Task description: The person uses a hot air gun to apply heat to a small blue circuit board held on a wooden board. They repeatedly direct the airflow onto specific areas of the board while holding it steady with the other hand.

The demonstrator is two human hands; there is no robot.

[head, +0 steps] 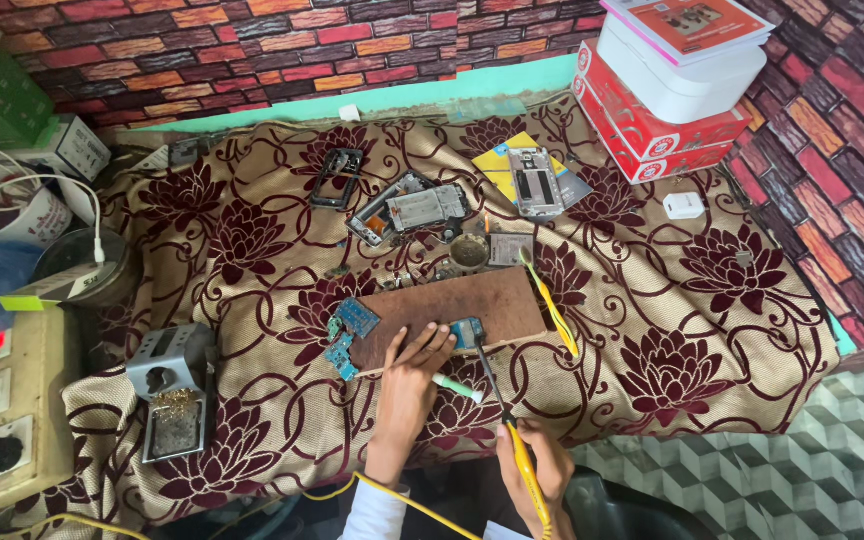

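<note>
Red boxes (pixel 652 125) stacked top right, white box (pixel 680 72) above

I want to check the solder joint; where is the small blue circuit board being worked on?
Head view, lower centre: the blue circuit board lies on the wooden board's front edge, beside the left hand's fingertips.

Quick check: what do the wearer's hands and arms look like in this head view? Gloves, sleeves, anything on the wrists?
Both hands are bare, no gloves. The left hand shows a white sleeve cuff at the forearm near the bottom edge. The right hand is cut off low in the frame; a bit of white sleeve shows beside it. No watch, rings or bands can be made out at this size.
</note>
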